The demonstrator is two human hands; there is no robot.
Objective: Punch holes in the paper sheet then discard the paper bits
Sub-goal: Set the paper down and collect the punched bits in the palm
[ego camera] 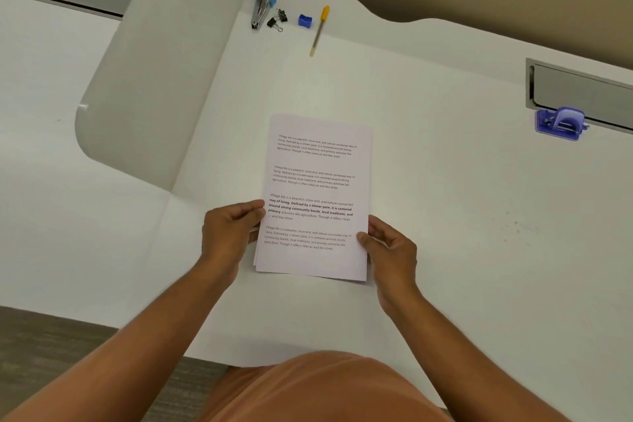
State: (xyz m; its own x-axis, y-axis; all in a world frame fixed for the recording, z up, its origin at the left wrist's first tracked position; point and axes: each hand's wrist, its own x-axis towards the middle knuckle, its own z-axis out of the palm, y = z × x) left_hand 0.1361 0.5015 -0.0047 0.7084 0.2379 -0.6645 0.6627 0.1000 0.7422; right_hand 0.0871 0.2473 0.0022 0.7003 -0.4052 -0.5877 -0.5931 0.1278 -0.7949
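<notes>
Left hand (230,233) and right hand (390,250) gripping paper sheet (317,195) side edges.

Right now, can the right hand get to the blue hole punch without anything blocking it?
Probably yes. The right hand grips the printed paper sheets, so it must let go first. Only bare desk lies between it and the hole punch.

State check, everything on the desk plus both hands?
paper sheets: flat on desk, unpunched, gripped at both side edges
left hand: grip on left edge
right hand: grip on right edge
hole punch: far right, untouched
stapler: open
pen: lying flat
binder clips: loose
</notes>
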